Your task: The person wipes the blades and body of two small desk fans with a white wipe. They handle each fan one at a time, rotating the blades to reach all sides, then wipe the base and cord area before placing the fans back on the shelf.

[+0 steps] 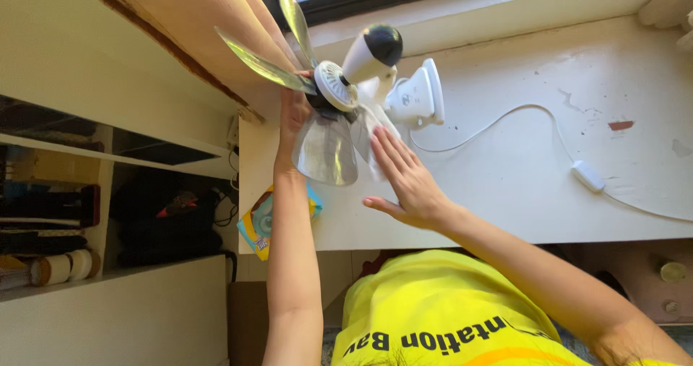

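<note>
Fan (346,84) on white ledge (520,171), left hand (292,113) gripping its hub, right hand (404,178) flat, fingers extended on blade (328,149).

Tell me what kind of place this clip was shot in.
Likely a room in a home: a white desk under a window sill, a small table fan with bare blades being handled, and shelving stuffed with household odds and ends.

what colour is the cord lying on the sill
White: the cord with its inline switch, seen in the head view.
</note>
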